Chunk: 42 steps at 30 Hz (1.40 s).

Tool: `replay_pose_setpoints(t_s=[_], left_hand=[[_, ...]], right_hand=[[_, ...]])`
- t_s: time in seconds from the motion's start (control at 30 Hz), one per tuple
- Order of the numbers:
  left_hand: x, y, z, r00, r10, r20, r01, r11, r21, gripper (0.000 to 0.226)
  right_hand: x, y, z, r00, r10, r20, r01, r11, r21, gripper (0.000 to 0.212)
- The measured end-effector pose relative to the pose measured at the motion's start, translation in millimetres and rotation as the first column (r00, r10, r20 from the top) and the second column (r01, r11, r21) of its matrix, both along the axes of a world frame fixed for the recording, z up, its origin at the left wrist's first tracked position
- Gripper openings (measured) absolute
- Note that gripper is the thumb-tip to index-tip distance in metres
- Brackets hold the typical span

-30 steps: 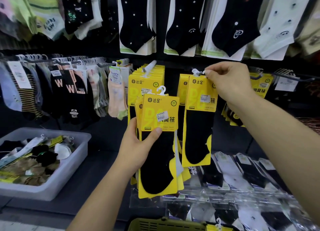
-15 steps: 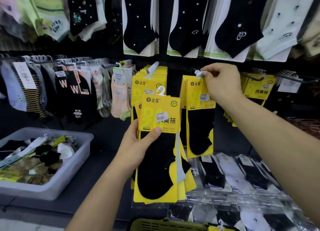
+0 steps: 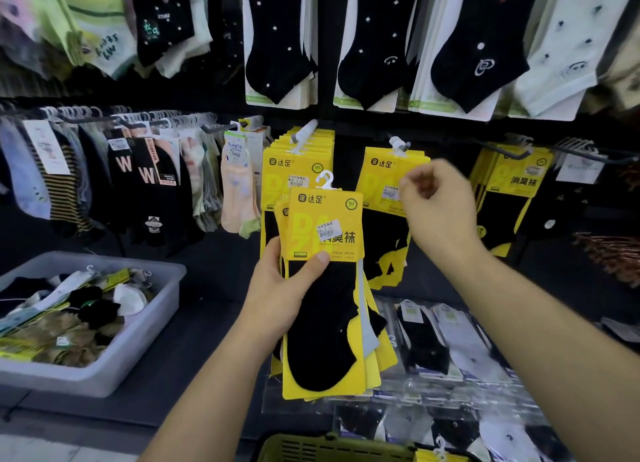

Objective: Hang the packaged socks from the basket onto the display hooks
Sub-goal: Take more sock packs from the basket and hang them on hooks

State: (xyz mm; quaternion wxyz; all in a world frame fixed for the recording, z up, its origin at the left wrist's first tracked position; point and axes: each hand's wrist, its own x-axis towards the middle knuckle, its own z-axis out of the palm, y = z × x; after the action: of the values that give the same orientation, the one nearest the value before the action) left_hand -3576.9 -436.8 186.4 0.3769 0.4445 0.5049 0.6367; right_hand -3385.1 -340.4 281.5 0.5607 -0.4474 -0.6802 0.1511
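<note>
My left hand [image 3: 284, 288] grips a stack of yellow sock packs [image 3: 325, 288] with black socks, a white hanger hook on top. A yellow pack [image 3: 381, 181] hangs on the display hook [image 3: 398, 144] at centre right. My right hand [image 3: 440, 208] hovers just below that hook, in front of the hung pack, fingers loosely curled and holding nothing. A second full hook of yellow packs [image 3: 298, 156] hangs to the left. The olive basket [image 3: 329, 449] shows at the bottom edge with a yellow pack in it.
A grey bin [image 3: 138, 354] of loose socks sits at lower left. Rows of hung socks fill the wall at left and above. More yellow packs [image 3: 516, 177] hang at right. Clear-wrapped socks [image 3: 450, 343] lie on the shelf below my hands.
My right hand has let go of the pack's hanger at the hook and dropped down and to the right. The pack stays on the hook. My left hand keeps its stack.
</note>
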Motion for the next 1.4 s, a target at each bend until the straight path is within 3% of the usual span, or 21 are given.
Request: replay_pose_setpoints(t_s=[0.1, 0.17, 0.47, 0.73, 0.9, 1.13, 1.4], left_hand=[[6.8, -0.1, 1.0, 0.999, 0.010, 0.031, -0.011, 1.000, 0.023, 0.049], [10.6, -0.6, 0.9, 1.000, 0.018, 0.025, -0.019, 0.999, 0.040, 0.052], [16.7, -2.2, -1.8, 0.991, -0.075, 0.113, 0.071, 0.997, 0.038, 0.054], [25.4, 1.3, -5.5, 0.996, -0.021, 0.092, 0.014, 0.997, 0.076, 0.062], [24.8, 1.2, -4.8, 0.988, -0.087, 0.131, 0.077, 0.994, 0.079, 0.056], [13.4, 0.0, -2.7, 0.996, -0.027, 0.080, 0.020, 0.997, 0.076, 0.045], [-10.1, -5.3, 0.9, 0.997, 0.018, 0.070, -0.022, 0.998, 0.058, 0.031]], right_hand=[[-7.6, -26.1, -31.6, 0.981, 0.195, 0.022, -0.183, 0.951, -0.249, 0.037], [-11.7, -38.0, -47.9, 0.970, 0.244, -0.004, -0.232, 0.920, -0.315, 0.046], [-4.4, -44.6, -55.6, 0.915, 0.284, -0.286, -0.389, 0.808, -0.443, 0.021], [0.5, -49.3, -60.7, 0.900, 0.326, -0.291, -0.420, 0.827, -0.374, 0.017], [6.4, -43.4, -59.5, 0.818, 0.282, -0.500, -0.519, 0.738, -0.432, 0.012], [27.5, -22.9, -59.5, 0.815, 0.053, -0.578, -0.300, 0.891, -0.342, 0.013], [29.4, -1.2, -35.9, 0.892, 0.081, -0.445, -0.193, 0.958, -0.211, 0.011]])
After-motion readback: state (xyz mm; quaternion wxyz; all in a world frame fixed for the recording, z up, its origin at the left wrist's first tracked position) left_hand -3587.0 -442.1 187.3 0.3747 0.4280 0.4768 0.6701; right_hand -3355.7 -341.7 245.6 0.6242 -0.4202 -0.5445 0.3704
